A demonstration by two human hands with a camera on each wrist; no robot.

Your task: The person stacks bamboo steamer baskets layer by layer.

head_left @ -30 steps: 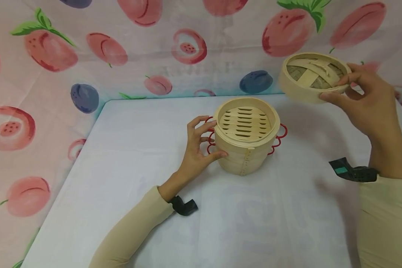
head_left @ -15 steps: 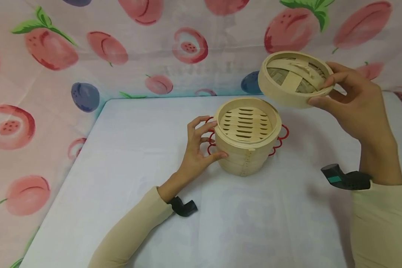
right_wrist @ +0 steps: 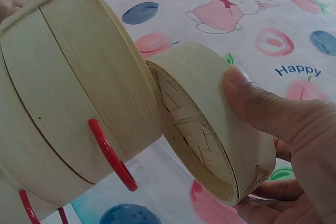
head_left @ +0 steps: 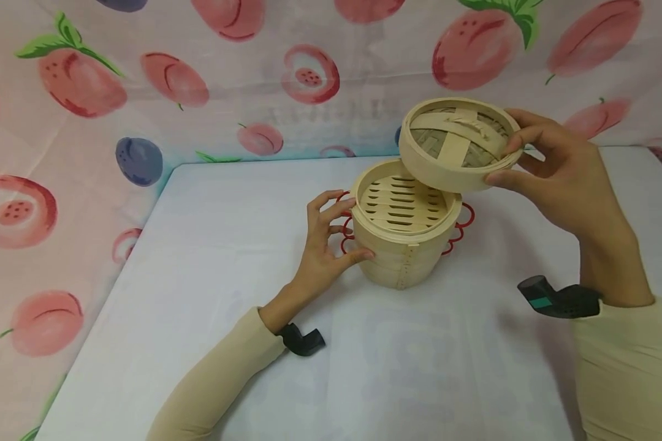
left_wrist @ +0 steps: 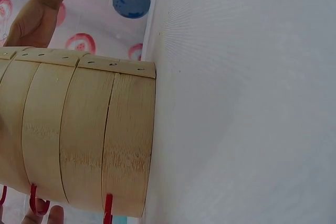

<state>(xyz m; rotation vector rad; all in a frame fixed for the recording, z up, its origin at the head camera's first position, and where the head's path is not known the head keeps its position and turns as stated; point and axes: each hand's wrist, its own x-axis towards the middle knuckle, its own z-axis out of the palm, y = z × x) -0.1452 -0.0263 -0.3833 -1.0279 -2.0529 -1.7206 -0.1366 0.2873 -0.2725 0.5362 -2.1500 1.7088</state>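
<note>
A stacked bamboo steamer (head_left: pixel 386 263) with red loop handles (head_left: pixel 467 215) on its sides stands upright on the table. Its uncovered top shows a slatted rack (head_left: pixel 401 202). My left hand (head_left: pixel 324 248) holds the stack's left side, thumb on the front wall and fingers at the rim and handles. With thumb and fingers, my right hand (head_left: pixel 557 171) grips the woven bamboo lid (head_left: pixel 453 150), tilted over the back right of the stack. In the right wrist view, the lid's (right_wrist: pixel 210 87) edge overlaps the steamer's rim; whether they touch I cannot tell. The left wrist view shows the steamer's wall (left_wrist: pixel 84 129) close up.
A white-covered table (head_left: pixel 209 269) extends around the steamer. Behind it and at the left hangs a fruit-patterned cloth (head_left: pixel 215 128). Black cameras (head_left: pixel 563 299) are strapped to both wrists.
My right hand has brought the lid leftward and, lately, down, from beyond the steamer's right to over its back right rim. My left hand and the steamer have stayed put.
</note>
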